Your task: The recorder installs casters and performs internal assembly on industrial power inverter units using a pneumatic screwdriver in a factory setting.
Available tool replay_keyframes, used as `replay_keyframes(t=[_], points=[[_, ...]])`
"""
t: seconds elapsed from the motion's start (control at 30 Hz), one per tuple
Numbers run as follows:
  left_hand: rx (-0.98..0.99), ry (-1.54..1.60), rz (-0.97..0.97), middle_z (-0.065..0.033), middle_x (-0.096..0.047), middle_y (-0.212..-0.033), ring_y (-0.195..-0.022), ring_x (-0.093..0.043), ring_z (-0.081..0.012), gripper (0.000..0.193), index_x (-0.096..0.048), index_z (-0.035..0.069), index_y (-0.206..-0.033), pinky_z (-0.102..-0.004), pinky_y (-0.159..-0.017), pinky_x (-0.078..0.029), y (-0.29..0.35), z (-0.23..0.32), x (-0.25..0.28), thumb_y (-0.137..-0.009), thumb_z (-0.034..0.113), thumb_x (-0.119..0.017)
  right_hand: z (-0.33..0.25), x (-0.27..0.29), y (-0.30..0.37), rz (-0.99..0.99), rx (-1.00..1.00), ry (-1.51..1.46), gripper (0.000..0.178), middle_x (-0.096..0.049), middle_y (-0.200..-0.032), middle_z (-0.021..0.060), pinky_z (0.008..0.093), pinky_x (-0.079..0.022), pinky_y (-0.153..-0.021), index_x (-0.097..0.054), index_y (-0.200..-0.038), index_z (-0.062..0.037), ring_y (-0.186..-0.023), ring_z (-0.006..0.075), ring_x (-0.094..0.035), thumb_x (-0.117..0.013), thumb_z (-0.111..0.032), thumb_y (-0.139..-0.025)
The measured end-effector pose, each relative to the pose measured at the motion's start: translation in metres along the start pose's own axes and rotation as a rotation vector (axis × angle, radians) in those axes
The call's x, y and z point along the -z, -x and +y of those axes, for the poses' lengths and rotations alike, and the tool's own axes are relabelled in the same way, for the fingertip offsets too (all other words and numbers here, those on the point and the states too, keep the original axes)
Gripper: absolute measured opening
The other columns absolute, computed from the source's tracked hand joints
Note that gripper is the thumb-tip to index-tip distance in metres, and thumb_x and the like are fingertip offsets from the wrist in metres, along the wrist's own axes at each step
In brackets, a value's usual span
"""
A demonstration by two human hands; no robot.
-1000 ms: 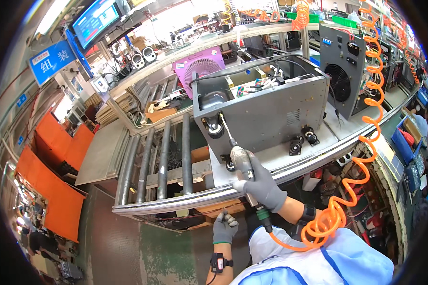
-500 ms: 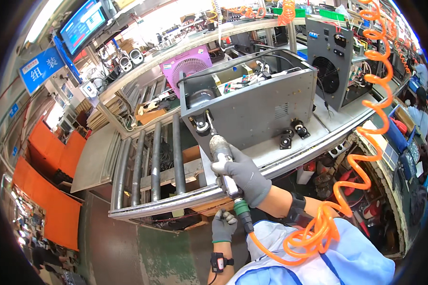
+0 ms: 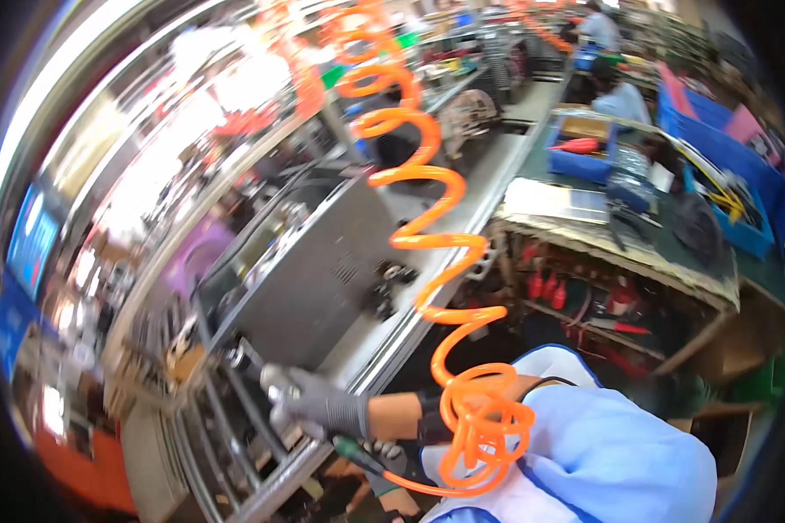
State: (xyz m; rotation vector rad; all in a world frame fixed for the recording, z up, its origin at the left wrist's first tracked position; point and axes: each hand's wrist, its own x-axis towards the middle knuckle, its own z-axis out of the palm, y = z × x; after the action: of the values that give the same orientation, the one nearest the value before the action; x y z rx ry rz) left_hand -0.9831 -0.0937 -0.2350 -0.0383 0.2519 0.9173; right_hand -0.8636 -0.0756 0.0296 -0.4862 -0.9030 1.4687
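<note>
My right hand [image 3: 323, 403], in a grey glove, is closed round an air screwdriver [image 3: 277, 383]. The tool's front end points at the near lower corner of a grey metal cabinet [image 3: 310, 279], where a caster is blurred; I cannot tell whether the bit touches it. A green fitting [image 3: 351, 449] joins the tool's back end to a coiled orange air hose [image 3: 484, 427]. Low beside that fitting is my left hand [image 3: 385, 458], also gloved, partly hidden and smeared, so its grip does not show. Black casters [image 3: 392, 283] sit at the cabinet's far end.
Metal rollers [image 3: 235, 427] run along the conveyor at the lower left. On the right, a workbench [image 3: 663, 253] carries a blue bin [image 3: 580, 148] and tools, with red-handled items on a shelf beneath. Two people [image 3: 621, 100] are farther along the line. The hose hangs across the middle.
The view has swung to the right, so the cabinet and conveyor sit farther left and look tilted. More of the right-hand workbench shows. My right hand still holds the screwdriver.
</note>
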Motion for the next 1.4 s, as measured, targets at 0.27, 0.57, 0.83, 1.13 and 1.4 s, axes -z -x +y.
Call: replay_keyframes(t=[0.27,0.57,0.83,1.13,1.4], points=[[0.085,-0.383,0.302,-0.0019,-0.054,-0.068,-0.057,-0.048,-0.0151,0.021,-0.058,0.008,-0.093,-0.0267,-0.051,-0.041,-0.05,-0.047,-0.053,-0.084,0.025,-0.048,-0.093,0.183,0.127,0.35,0.081,0.665,0.074,-0.058,-0.086,0.0045,0.0279,-0.047,-0.07,-0.036,-0.127,-0.0061,-0.074,0.0142,-0.057,-0.069,-0.026,-0.064],[-0.001,-1.739,-0.376,-0.0053,-0.059,-0.084,-0.069,-0.053,-0.0121,0.02,-0.057,0.004,-0.1,-0.0222,-0.06,-0.042,-0.205,-0.251,-0.237,-0.085,0.017,-0.052,-0.239,0.357,0.344,1.368,0.466,1.049,0.09,-0.058,-0.1,0.0136,0.0314,-0.045,-0.077,-0.023,-0.135,-0.0012,-0.086,0.0224,-0.058,-0.07,-0.018,-0.06],[-0.644,-2.05,-1.392,-0.0146,-0.059,-0.093,-0.088,-0.055,-0.0317,0.018,-0.058,0.006,-0.093,-0.0385,-0.076,-0.043,-0.361,-0.517,-0.35,-0.082,0.018,-0.05,-0.28,0.41,0.438,1.526,0.444,0.968,0.088,-0.055,-0.103,0.007,0.0269,-0.042,-0.08,-0.029,-0.133,-0.0027,-0.086,0.0146,-0.052,-0.069,-0.01,-0.055],[-0.613,-2.624,-1.579,-0.0151,-0.056,-0.105,-0.095,-0.054,-0.0335,0.049,-0.055,0.005,-0.101,-0.0427,-0.082,-0.042,-0.434,-0.636,-0.332,-0.09,0.044,-0.029,-0.282,0.417,0.434,1.57,0.54,0.758,0.092,-0.053,-0.105,0.0072,0.0264,-0.046,-0.072,-0.027,-0.134,-0.0027,-0.081,0.0128,-0.052,-0.068,-0.007,-0.052],[-0.399,-2.619,-1.433,-0.0174,-0.059,-0.089,-0.087,-0.056,-0.0335,0.044,-0.051,0.004,-0.096,-0.0426,-0.074,-0.043,-0.431,-0.635,-0.338,-0.09,0.042,-0.031,-0.279,0.422,0.436,1.567,0.499,0.661,0.093,-0.053,-0.106,0.0086,0.0267,-0.045,-0.073,-0.025,-0.134,-0.0024,-0.083,0.0142,-0.053,-0.069,-0.008,-0.053]])
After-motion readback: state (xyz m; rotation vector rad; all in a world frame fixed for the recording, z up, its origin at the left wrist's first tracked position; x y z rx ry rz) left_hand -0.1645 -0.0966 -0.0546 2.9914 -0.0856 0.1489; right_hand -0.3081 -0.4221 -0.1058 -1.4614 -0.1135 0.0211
